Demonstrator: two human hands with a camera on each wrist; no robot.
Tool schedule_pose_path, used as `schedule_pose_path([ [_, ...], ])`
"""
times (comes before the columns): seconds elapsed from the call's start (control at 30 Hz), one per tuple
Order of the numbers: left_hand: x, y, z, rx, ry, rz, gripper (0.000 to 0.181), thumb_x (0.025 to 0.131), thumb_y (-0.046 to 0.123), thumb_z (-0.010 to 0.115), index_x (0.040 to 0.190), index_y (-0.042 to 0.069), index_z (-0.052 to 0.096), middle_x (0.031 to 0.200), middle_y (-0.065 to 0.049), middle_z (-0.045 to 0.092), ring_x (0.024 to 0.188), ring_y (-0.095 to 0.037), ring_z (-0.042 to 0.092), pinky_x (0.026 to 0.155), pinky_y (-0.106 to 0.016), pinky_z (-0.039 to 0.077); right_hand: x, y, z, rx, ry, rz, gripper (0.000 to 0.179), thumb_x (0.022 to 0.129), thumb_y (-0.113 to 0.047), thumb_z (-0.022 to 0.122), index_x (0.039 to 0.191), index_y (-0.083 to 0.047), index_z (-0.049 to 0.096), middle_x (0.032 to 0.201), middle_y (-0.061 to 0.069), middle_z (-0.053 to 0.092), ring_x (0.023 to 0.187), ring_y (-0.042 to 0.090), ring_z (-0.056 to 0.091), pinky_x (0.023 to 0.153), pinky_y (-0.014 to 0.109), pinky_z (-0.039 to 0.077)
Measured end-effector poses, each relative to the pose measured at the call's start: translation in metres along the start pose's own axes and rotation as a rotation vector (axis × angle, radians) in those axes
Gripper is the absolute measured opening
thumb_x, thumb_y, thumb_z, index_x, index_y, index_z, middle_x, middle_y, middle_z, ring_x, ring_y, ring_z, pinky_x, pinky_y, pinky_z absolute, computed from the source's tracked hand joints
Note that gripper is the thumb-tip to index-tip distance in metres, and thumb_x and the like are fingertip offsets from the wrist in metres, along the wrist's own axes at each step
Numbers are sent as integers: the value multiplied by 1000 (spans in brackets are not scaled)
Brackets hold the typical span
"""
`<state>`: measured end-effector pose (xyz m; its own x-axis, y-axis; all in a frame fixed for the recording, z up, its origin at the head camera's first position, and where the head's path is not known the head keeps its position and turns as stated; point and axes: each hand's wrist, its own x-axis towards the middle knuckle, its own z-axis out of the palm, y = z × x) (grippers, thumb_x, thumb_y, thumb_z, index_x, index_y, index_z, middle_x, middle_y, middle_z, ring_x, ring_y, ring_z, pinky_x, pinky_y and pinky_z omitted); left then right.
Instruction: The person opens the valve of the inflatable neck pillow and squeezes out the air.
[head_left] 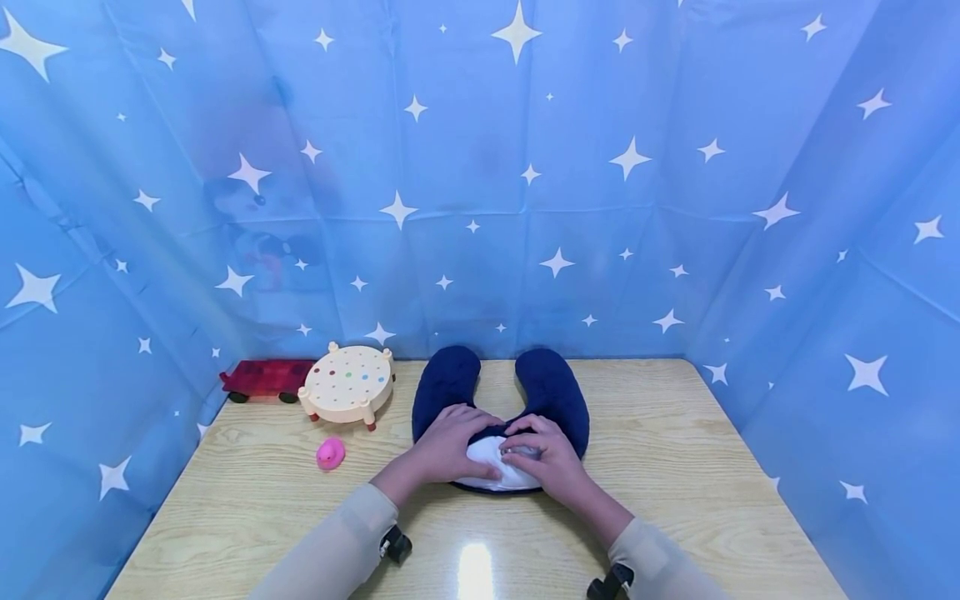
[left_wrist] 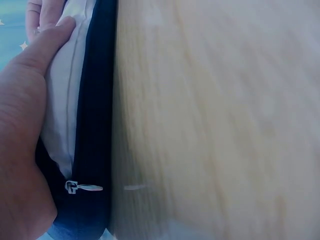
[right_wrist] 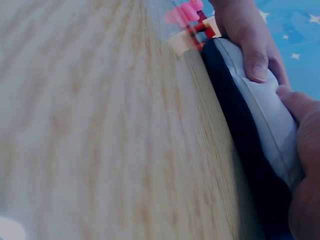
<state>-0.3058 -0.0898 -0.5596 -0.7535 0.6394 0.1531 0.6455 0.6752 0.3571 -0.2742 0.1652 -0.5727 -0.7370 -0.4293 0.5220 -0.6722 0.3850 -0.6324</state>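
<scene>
A navy U-shaped neck pillow [head_left: 558,392] lies on the table, its two arms toward the back curtain. Along its near, curved side the cover is unzipped, and a white inner cushion [head_left: 486,452] shows through. My left hand [head_left: 448,442] grips the left of this opening, fingers over the navy cover and thumb on the white cushion. From the right, my right hand [head_left: 553,458] holds the opening with bent fingers, its thumb on the white fabric in the right wrist view. A metal zipper pull [left_wrist: 89,188] sits at one end of the opening, close to my left hand.
Left of the pillow stands a round cream toy table [head_left: 348,383] with coloured dots and short legs. A red toy cart [head_left: 270,377] with black wheels is behind it. Nearer me lies a small pink toy [head_left: 330,453]. Blue star-patterned curtains [head_left: 480,250] enclose the wooden table [head_left: 675,467].
</scene>
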Motion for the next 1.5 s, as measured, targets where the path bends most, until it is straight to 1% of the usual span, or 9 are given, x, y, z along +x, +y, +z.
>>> schedule_pose_path([
  [0.17, 0, -2, 2, -3, -4, -6, 85, 86, 79, 79, 155, 32, 62, 149, 10, 65, 143, -18, 52, 130, -49, 26, 0, 0, 0, 6, -1, 9, 16, 94, -11, 88, 106, -23, 89, 122, 2, 74, 121, 28, 64, 106, 47, 45],
  [0.37, 1, -2, 4, -3, 2, -6, 85, 86, 79, 80, 155, 32, 62, 149, 9, 65, 143, -18, 52, 130, -49, 27, -1, 1, 1, -6, 6, -12, 16, 94, -11, 88, 106, -21, 88, 121, 3, 75, 120, 28, 65, 105, 46, 47],
  [0.6, 1, -2, 2, -4, 0, -7, 85, 86, 78, 80, 155, 32, 62, 149, 9, 66, 143, -18, 52, 130, -49, 27, 0, 0, 0, 0, 3, -2, 15, 94, -12, 89, 106, -21, 89, 121, 3, 75, 121, 27, 65, 105, 46, 47],
  [0.83, 1, -1, 2, -6, 10, 6, 84, 85, 77, 81, 154, 31, 63, 148, 8, 66, 142, -20, 54, 129, -51, 28, 0, 0, 1, 15, 7, -1, 15, 94, -11, 88, 105, -20, 89, 120, 3, 75, 119, 28, 65, 106, 44, 46],
  [1.07, 0, 0, 0, -12, 8, -1, 84, 85, 75, 83, 153, 30, 64, 148, 8, 67, 142, -19, 54, 129, -50, 29, 0, 0, 1, 16, 5, 4, 15, 94, -11, 89, 105, -21, 89, 120, 2, 74, 120, 27, 65, 106, 43, 46],
  [1.3, 0, 0, 0, -13, 10, -1, 84, 85, 75, 83, 153, 30, 64, 148, 8, 67, 142, -20, 54, 129, -50, 29, 0, 1, 2, 13, 5, -5, 15, 94, -11, 88, 105, -21, 88, 120, 3, 74, 119, 28, 65, 104, 43, 47],
  [1.5, 0, 0, 1, -15, 15, 7, 83, 85, 74, 84, 152, 30, 64, 147, 8, 67, 140, -19, 55, 128, -50, 30, 0, 3, 3, 2, 16, -36, 16, 94, -9, 88, 105, -19, 88, 118, 5, 75, 116, 28, 66, 102, 42, 48],
])
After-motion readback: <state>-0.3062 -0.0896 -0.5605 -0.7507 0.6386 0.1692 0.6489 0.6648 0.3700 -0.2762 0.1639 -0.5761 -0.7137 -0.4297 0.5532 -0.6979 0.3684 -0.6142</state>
